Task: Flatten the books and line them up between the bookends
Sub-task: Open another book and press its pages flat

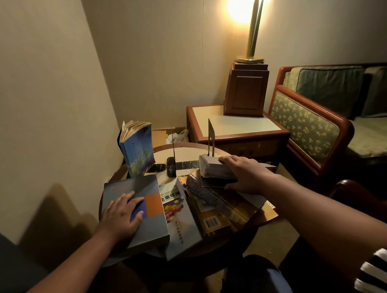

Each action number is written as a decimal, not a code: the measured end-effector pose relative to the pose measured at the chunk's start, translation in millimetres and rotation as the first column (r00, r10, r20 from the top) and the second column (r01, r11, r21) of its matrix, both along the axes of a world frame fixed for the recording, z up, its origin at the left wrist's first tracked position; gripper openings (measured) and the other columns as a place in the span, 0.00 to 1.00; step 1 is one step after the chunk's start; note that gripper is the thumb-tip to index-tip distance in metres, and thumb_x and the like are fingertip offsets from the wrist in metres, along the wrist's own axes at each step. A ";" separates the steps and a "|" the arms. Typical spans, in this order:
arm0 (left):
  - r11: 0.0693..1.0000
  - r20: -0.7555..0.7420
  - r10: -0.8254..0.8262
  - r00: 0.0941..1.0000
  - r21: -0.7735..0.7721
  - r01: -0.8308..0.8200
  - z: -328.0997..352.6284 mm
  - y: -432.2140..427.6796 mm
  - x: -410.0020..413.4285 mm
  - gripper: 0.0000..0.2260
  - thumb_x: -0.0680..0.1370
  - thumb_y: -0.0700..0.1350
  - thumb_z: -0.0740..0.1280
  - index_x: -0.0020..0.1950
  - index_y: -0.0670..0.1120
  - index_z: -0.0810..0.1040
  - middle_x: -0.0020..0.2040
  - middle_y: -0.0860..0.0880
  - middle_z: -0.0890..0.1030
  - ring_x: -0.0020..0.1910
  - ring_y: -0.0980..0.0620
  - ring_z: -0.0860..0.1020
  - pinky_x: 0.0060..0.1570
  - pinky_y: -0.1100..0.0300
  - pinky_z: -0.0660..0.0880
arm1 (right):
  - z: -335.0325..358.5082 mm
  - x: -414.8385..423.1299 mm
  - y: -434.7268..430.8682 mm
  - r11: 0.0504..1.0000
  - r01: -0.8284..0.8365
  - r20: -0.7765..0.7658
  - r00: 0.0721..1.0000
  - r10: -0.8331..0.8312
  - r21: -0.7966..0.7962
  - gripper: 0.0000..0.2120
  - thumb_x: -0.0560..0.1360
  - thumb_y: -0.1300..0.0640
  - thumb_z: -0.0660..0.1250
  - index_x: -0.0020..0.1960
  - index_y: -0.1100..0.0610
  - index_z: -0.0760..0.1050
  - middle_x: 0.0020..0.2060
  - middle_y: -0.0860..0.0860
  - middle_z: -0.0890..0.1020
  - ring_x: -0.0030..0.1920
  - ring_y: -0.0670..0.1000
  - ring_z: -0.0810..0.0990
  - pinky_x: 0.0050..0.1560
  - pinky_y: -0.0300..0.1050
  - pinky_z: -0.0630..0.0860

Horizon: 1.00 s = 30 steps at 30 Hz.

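1. My left hand (121,214) lies palm down with the fingers straight and a little spread, and it holds nothing. It presses on the cover of the grey book (152,225), the one with an orange square on it
2. The grey book lies flat at the near left of the round table (188,148), and its near corner hangs over the rim toward me
3. My right hand (247,174) grips the thick book (211,169). The fingers curl over its top cover and the thumb is tucked under the page block
4. The thick book is held roughly level above the far end of the pile, at the foot of the right bookend (210,136), a thin upright plate. I cannot tell whether book and plate touch
5. The left bookend (173,153) stands edge-on to me on a dark marbled base, apart from the right one
6. The blue book (138,147) stands upright just left of the left bookend, outside the pair, with its top pages fanned open
7. Between my hands lies a loose pile. The book with coloured blocks (177,215) is beside the grey book and partly under it, the spiral-bound book (207,194) lies slantwise on top, and the yellow book (212,223) shows a barcode
8. Beyond the round table stands a side table (234,124) with a lit lamp (251,36), and a sofa (314,122) is to its right
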<state>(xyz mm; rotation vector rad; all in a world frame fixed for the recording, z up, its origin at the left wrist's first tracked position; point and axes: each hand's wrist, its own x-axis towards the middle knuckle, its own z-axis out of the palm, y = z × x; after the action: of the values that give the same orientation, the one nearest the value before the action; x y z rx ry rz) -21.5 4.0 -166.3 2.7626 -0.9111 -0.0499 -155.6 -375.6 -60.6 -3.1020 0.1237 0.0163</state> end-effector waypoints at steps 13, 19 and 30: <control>1.000 0.014 0.009 1.000 -0.027 -0.008 0.8 0.9 -2.4 0.32 0.73 0.66 0.46 0.74 0.57 0.64 0.76 0.50 0.63 0.75 0.47 0.60 0.72 0.44 0.59 | -14.3 0.2 -10.4 0.992 -0.091 0.101 0.990 0.100 -0.087 0.31 0.79 0.46 0.63 0.77 0.42 0.52 0.74 0.51 0.67 0.62 0.56 0.78 0.46 0.46 0.78; 1.000 0.011 0.007 1.000 -0.030 -0.007 3.7 -0.8 -3.9 0.32 0.73 0.66 0.46 0.74 0.57 0.65 0.76 0.50 0.63 0.75 0.48 0.60 0.72 0.44 0.59 | -14.0 0.6 -15.3 0.990 -0.089 0.150 0.983 0.104 -0.106 0.30 0.80 0.47 0.62 0.78 0.41 0.53 0.69 0.53 0.75 0.54 0.55 0.82 0.45 0.46 0.82; 0.909 -0.220 0.018 0.975 -0.403 -0.108 35.7 -3.6 0.8 0.19 0.78 0.54 0.64 0.67 0.50 0.73 0.62 0.50 0.75 0.59 0.51 0.75 0.52 0.58 0.72 | 11.4 19.2 38.0 0.927 -0.366 0.293 0.880 0.374 -0.085 0.30 0.78 0.54 0.69 0.76 0.45 0.61 0.68 0.52 0.76 0.60 0.59 0.81 0.48 0.55 0.83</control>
<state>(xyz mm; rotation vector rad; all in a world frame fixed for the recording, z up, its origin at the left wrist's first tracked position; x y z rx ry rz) -20.7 0.4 -130.6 2.3361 -0.6825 -0.1227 -136.4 -337.6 -49.2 -3.0514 -0.4832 -0.4540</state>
